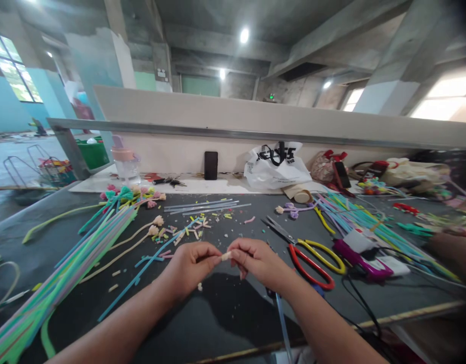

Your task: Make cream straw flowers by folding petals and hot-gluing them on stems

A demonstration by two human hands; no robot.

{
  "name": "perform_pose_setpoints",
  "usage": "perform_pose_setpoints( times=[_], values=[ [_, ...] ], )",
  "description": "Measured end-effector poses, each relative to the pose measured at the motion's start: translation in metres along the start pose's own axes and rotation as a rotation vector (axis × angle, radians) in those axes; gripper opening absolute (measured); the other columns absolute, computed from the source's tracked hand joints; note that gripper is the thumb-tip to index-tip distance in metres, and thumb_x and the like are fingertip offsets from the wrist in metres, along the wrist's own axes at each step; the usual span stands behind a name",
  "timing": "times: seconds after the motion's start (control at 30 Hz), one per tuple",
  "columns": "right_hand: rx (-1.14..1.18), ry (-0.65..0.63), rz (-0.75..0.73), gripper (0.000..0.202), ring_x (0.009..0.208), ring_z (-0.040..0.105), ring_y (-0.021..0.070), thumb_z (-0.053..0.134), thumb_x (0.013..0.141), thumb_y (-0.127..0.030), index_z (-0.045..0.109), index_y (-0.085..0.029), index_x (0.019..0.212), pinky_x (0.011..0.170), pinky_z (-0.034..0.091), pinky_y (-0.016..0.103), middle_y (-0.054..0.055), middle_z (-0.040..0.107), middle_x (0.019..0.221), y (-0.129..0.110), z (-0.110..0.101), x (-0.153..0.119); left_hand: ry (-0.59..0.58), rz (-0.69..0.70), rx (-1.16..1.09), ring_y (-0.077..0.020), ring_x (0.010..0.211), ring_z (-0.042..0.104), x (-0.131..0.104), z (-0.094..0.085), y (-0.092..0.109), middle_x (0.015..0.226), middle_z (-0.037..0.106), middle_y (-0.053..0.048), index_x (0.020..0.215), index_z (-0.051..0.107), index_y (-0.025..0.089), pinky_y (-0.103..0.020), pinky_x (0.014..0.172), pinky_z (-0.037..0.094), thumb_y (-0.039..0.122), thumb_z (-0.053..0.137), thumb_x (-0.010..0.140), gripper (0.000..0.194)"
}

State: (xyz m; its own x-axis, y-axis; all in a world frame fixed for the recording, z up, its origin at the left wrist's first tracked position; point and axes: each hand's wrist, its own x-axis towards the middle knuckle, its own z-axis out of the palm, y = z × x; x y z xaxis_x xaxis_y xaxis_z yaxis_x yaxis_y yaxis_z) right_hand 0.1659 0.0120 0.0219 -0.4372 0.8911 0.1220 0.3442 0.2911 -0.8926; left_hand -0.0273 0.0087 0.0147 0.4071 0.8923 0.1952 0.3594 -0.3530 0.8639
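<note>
My left hand (pixel 197 265) and my right hand (pixel 253 258) meet above the middle of the dark table. Between their fingertips they pinch a small cream piece (pixel 226 256), one hand at each end. Left of my left hand lie blue stems (pixel 142 275) and many short cut pieces (pixel 195 226). Scissors with red and yellow handles (pixel 312 255) rest just right of my right hand. Two cream stems with flower-like tips (pixel 154 230) lie farther left. Beneath my right wrist, a clear stick (pixel 282 323) reaches past the table's front edge.
Long pastel stems (pixel 92 247) cover the left side; more (pixel 373 232) lie at the right. A magenta tool (pixel 364 260) with black cables sits on the right. A cup (pixel 126 164), a phone (pixel 211 166) and a white bag (pixel 276 167) line the back. Another person's hand (pixel 453 253) shows far right.
</note>
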Motion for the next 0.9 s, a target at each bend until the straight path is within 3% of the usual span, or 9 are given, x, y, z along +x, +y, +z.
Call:
perform_pose_setpoints(
  times=[0.07,0.13,0.23,0.37,0.5,0.6,0.73,0.9],
  values=[
    [0.053,0.059,-0.006,0.032,0.048,0.050,0.0082,0.036,0.089,-0.044,0.055,-0.018,0.085,0.048,0.045,0.021,-0.002,0.053,0.070,0.001,0.000,0.002,0.035,-0.148,-0.119,-0.0076,0.050,0.040,0.004,0.003,0.000,0.053,0.049,0.004,0.070,0.062,0.014,-0.019,0.049,0.028,0.034,0.055,0.075,0.023],
    [0.107,0.105,-0.007,0.031,0.050,0.051,0.0083,0.040,0.087,-0.046,0.054,-0.018,0.090,0.050,0.046,0.021,-0.002,0.053,0.071,0.000,0.001,0.002,0.047,-0.227,-0.214,-0.0063,0.047,0.034,0.007,0.006,0.000,0.050,0.044,0.006,0.068,0.061,0.013,-0.019,0.046,0.025,0.037,0.058,0.072,0.024],
    [0.066,0.150,0.013,0.023,0.051,0.053,0.0092,0.055,0.078,-0.039,0.056,-0.017,0.084,0.050,0.046,0.021,-0.003,0.052,0.065,-0.006,0.006,0.001,0.027,-0.273,-0.278,-0.0050,0.044,0.029,0.009,0.009,0.003,0.049,0.040,0.007,0.067,0.059,0.013,-0.019,0.044,0.022,0.043,0.061,0.068,0.030],
    [-0.114,0.200,0.010,0.015,0.047,0.052,0.0102,0.052,0.077,-0.031,0.056,-0.018,0.071,0.048,0.041,0.021,-0.004,0.051,0.054,-0.009,0.009,0.001,-0.040,-0.308,-0.320,-0.0046,0.041,0.028,0.012,0.010,0.011,0.047,0.037,0.009,0.069,0.056,0.014,-0.018,0.042,0.020,0.047,0.059,0.068,0.033],
    [-0.352,0.212,-0.058,0.021,0.048,0.054,0.0132,0.046,0.080,-0.034,0.055,-0.020,0.066,0.049,0.040,0.024,-0.003,0.055,0.054,-0.001,0.000,0.004,-0.148,-0.268,-0.310,-0.0053,0.040,0.028,0.018,0.013,0.010,0.045,0.035,0.009,0.072,0.058,0.015,-0.019,0.041,0.018,0.043,0.055,0.071,0.028],
    [-0.508,0.192,-0.095,0.029,0.051,0.057,0.0154,0.040,0.082,-0.040,0.055,-0.020,0.067,0.051,0.041,0.026,-0.001,0.058,0.056,0.006,-0.009,0.007,-0.144,-0.191,-0.317,-0.0050,0.045,0.029,0.024,0.017,0.006,0.050,0.037,0.008,0.069,0.060,0.013,-0.020,0.044,0.019,0.042,0.059,0.068,0.029],
    [-0.528,0.165,-0.099,0.035,0.047,0.055,0.0150,0.036,0.084,-0.044,0.053,-0.021,0.064,0.049,0.039,0.025,-0.002,0.057,0.050,0.007,-0.015,0.006,-0.137,-0.138,-0.440,-0.0052,0.050,0.033,0.028,0.022,0.004,0.054,0.044,0.006,0.068,0.061,0.012,-0.020,0.049,0.024,0.042,0.064,0.064,0.030],
    [-0.573,0.182,-0.153,0.041,0.046,0.052,0.0138,0.034,0.087,-0.046,0.052,-0.021,0.059,0.048,0.037,0.024,-0.001,0.056,0.048,0.006,-0.014,0.006,-0.155,-0.106,-0.524,-0.0046,0.049,0.031,0.026,0.028,-0.002,0.051,0.041,0.007,0.060,0.058,0.012,-0.021,0.049,0.022,0.042,0.064,0.065,0.031]
  ],
)
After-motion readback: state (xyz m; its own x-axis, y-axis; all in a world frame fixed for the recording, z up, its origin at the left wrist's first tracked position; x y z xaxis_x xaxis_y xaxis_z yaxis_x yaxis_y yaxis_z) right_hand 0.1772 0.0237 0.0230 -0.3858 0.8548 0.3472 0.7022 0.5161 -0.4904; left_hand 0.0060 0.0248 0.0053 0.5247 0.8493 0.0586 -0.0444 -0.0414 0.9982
